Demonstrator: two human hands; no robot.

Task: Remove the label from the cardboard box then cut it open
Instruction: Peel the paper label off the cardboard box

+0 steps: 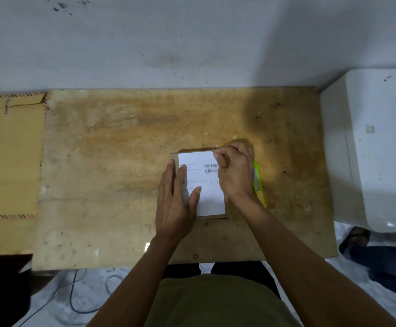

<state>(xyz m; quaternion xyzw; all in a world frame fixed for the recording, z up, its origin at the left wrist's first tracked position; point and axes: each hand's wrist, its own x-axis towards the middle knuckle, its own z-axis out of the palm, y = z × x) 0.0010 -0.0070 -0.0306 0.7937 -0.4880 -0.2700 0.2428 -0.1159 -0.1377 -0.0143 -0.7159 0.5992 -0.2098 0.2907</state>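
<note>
A small flat cardboard box [175, 157] lies on the wooden table, almost covered by a white label [210, 197] with barcodes. My left hand [175, 204] rests flat on the label's left side, fingers straight, pressing the box down. At the label's far right corner, the curled fingers of my right hand [236, 169] pick at its edge. A lime-green utility knife [259, 185] lies on the table just right of the box, partly hidden under my right hand.
The worn wooden table [121, 161] stands against a pale wall. A large brown envelope [10, 156] lies at the left edge. A white appliance [378, 147] stands to the right. Cables run on the floor below the table's near edge.
</note>
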